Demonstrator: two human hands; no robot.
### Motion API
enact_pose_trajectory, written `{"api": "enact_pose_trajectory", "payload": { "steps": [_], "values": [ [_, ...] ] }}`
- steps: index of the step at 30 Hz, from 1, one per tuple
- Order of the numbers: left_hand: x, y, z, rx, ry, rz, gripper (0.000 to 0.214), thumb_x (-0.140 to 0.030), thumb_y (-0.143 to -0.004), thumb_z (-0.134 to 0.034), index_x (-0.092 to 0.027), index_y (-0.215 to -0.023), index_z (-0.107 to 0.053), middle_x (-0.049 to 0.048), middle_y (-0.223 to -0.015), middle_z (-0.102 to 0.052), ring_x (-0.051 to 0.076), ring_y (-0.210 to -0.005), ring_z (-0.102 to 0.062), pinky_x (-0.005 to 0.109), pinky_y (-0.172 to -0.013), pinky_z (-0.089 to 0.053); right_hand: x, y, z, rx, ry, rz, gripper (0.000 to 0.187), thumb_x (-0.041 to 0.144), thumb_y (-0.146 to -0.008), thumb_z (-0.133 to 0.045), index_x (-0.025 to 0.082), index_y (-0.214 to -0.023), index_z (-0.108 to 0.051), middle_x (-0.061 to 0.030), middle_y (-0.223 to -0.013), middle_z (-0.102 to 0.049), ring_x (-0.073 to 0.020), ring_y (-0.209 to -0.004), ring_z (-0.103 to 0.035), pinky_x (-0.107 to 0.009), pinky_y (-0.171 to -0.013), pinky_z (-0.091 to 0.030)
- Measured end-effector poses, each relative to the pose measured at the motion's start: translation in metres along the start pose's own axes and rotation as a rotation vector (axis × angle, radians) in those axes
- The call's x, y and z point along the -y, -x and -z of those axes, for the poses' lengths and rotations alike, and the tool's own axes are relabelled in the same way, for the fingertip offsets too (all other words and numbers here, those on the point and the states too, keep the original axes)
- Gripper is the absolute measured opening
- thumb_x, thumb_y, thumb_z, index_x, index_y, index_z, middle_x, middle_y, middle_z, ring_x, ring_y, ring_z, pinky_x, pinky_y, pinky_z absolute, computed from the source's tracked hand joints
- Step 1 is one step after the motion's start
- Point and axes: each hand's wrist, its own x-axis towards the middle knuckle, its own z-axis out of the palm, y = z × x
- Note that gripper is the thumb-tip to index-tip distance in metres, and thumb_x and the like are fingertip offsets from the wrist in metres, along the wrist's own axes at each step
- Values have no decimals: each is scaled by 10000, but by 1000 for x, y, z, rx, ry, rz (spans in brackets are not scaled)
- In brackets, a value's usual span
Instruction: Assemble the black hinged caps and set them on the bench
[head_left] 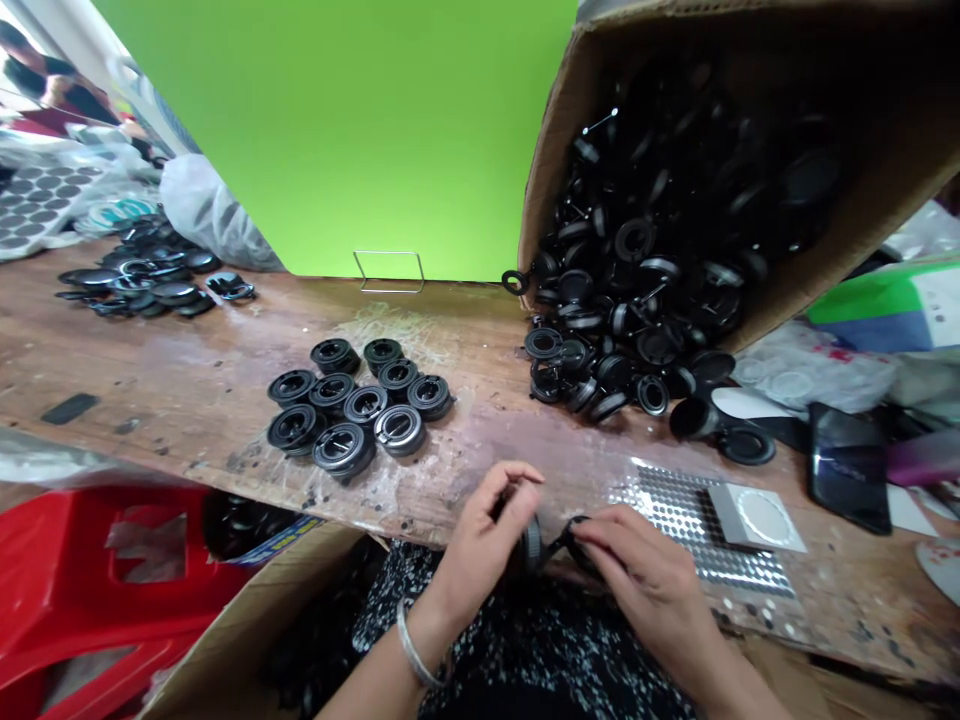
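Low at the table's front edge, my left hand (491, 525) is closed around a black round part with a ribbed rim (533, 545). To its right, the fingers of my right hand (637, 560) pinch a smaller black piece (576, 535), which reaches towards the ribbed part; whether the two are joined I cannot tell. Beyond my left hand, several black round parts with open ring tops (341, 447) stand grouped on the wooden table (495, 430). A heap of loose black round parts (615, 370) spills out of a tipped cardboard box (551, 140).
A green panel (360, 130) stands at the back. Black discs (150, 280) are piled at the left. At the right are a silver dotted sheet (675, 510), a small grey block (757, 517) and a dark phone-like slab (849, 468). A red stool (67, 570) stands below left.
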Motion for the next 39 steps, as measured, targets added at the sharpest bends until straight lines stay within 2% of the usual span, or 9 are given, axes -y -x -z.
{"api": "enact_pose_trajectory", "payload": {
  "steps": [2, 4, 7, 13, 21, 26, 30, 35, 39],
  "values": [
    [-9, 4, 3, 238, -171, -136, 347, -320, -770, -727, -237, -1091, -626, 31, -1087, -551, 179, -1025, -528, 277, -912, -394, -3, 0, 11, 13, -7, -34, 239, 61, -914, -512, 210, -1062, -626, -47, -931, -594, -126, -831, -612, -223, -702, -507],
    [-13, 8, 3, 368, -282, -190, 431, -190, -701, -766, -241, -1101, -612, 30, -1100, -530, 184, -1046, -524, 292, -935, -388, -7, 3, 19, 27, 11, -44, 242, 63, -912, -516, 216, -1061, -630, -52, -959, -586, -126, -847, -607, -222, -706, -506],
    [-10, 13, -4, 317, -326, -240, 386, -64, -695, -680, -229, -1028, -576, 14, -1024, -510, 162, -981, -527, 294, -900, -401, -10, 12, 19, -4, 73, -4, 290, 49, -906, -512, 220, -1112, -624, -69, -1017, -576, -134, -912, -606, -227, -754, -516],
    [-3, 13, -13, 246, -312, -295, 325, -43, -703, -649, -224, -945, -530, 9, -1001, -477, 160, -976, -508, 295, -882, -401, -13, 25, 9, -54, 213, 32, 445, 88, -914, -504, 264, -1319, -558, -113, -1229, -511, -183, -1136, -552, -287, -897, -510],
    [2, 12, -13, 212, -360, -237, 314, -98, -738, -657, -228, -1000, -543, 27, -1058, -496, 175, -1013, -509, 324, -927, -396, -16, 20, 32, -109, -236, -555, 398, 369, -898, -587, 232, -1268, -529, -36, -929, -662, -146, -829, -674, -236, -740, -561],
    [11, 13, -12, 158, -211, 25, 147, -362, -914, -508, -220, -932, -544, 6, -794, -561, 150, -713, -545, 290, -663, -479, -34, 11, 60, -199, -171, -699, 305, 468, -877, -549, 198, -1009, -605, -37, -803, -676, -154, -644, -633, -272, -612, -538],
    [8, 11, -16, 95, 236, 352, 322, -536, -932, -390, -230, -916, -489, -20, -623, -519, 139, -533, -483, 220, -401, -432, -72, 10, 61, -101, 305, -492, 177, 347, -840, -517, 204, -802, -613, -46, -765, -632, -184, -694, -605, -313, -670, -502],
    [3, 8, -19, -22, 459, 554, 372, -590, -875, -500, -218, -887, -488, -25, -634, -499, 106, -501, -458, 151, -320, -360, -97, 11, 41, -6, 456, -362, 179, 256, -845, -458, 199, -765, -608, -70, -815, -606, -204, -783, -600, -330, -751, -470],
    [5, 8, -17, 15, 574, 611, 411, -627, -868, -490, -218, -909, -485, -15, -657, -524, 118, -511, -502, 194, -348, -443, -100, 7, 37, 33, 514, -362, 171, 223, -834, -449, 195, -729, -581, -57, -785, -566, -189, -716, -565, -317, -718, -443]
  ]
}}
